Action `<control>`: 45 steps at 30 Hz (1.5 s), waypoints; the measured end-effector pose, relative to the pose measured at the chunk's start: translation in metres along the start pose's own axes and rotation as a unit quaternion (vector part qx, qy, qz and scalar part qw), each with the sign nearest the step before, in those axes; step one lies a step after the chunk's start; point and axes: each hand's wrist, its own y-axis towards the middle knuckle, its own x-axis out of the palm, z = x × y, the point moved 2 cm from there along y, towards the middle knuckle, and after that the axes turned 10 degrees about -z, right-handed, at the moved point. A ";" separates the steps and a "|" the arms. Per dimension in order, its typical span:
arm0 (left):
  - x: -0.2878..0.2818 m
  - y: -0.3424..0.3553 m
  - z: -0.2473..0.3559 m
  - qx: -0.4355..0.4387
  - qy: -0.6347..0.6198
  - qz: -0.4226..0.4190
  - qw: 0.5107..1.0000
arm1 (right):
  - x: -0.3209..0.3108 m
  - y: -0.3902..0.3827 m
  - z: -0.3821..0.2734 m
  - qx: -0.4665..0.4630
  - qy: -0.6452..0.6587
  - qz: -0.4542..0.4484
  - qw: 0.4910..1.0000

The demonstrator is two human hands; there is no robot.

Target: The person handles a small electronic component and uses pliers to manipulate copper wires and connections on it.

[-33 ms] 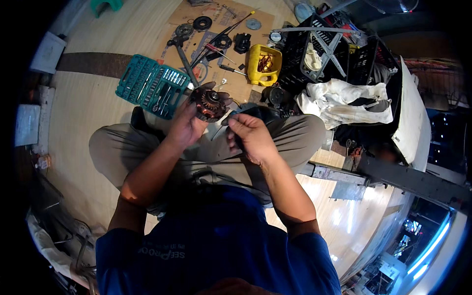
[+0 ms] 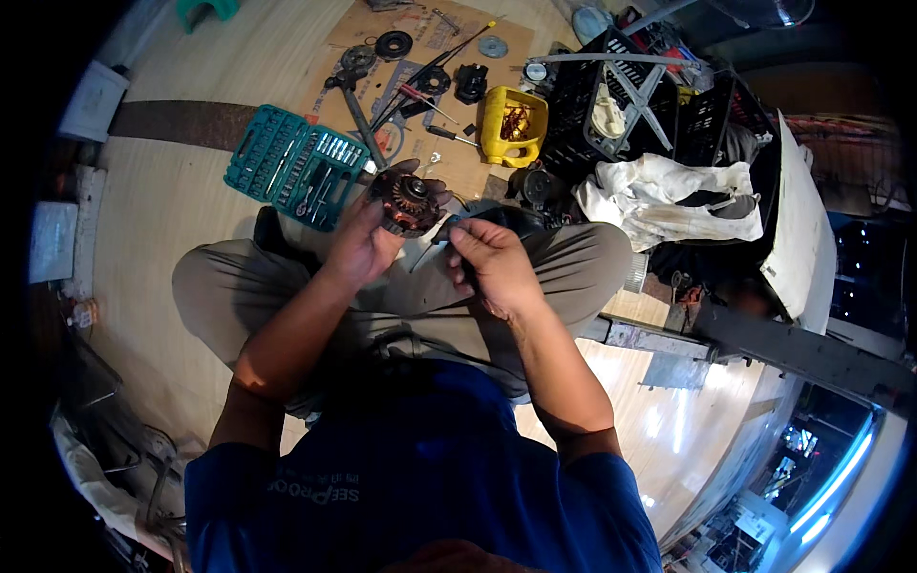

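Pale wood-grain flooring (image 2: 181,181) spreads through this cluttered workroom, with a flat sheet of brown cardboard (image 2: 521,43) laid over it, and right up against that someone sits cross-legged in grey-brown trousers (image 2: 224,286) and a dark blue short-sleeved shirt (image 2: 411,458). From where I stand, the round, copper-wound motor part with a dark body (image 2: 411,203) is up above the lap, cradled in the left hand (image 2: 368,234), whose fingers are spread and curled around it, their tips showing past its far side. Close beside it, the right hand (image 2: 492,260) pinches a slim tool with a dark blue handle and thin shaft (image 2: 442,230) between thumb and forefinger, the other fingers bent in below; the shaft slants down and leftward, and I can't tell whether the tool touches the motor part. Beyond the left hand lies an open teal plastic case of sockets (image 2: 308,153). On the cardboard are a dark-headed hammer (image 2: 358,110), a black-handled screwdriver (image 2: 451,136) and a thick black ring (image 2: 393,44). Over to the right sit a cut-open yellow plastic jug (image 2: 495,148) holding copper-coloured wire (image 2: 517,122), and a rumpled white cloth (image 2: 659,196) near black plastic crates (image 2: 562,105).
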 end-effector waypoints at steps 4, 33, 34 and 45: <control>-0.010 -0.001 -0.002 0.007 0.054 0.023 0.998 | 0.010 -0.016 -0.018 -0.059 -0.077 0.012 0.995; -0.029 0.014 0.003 0.075 0.123 0.286 0.947 | 0.003 -0.142 0.006 -0.121 -0.587 -0.031 0.800; -0.030 0.012 0.007 0.067 0.124 0.275 0.951 | -0.007 -0.148 0.016 -0.062 -0.581 0.008 0.812; -0.036 0.009 -0.002 0.043 -0.069 0.126 0.989 | -0.200 -0.356 0.259 0.227 -0.599 0.375 0.670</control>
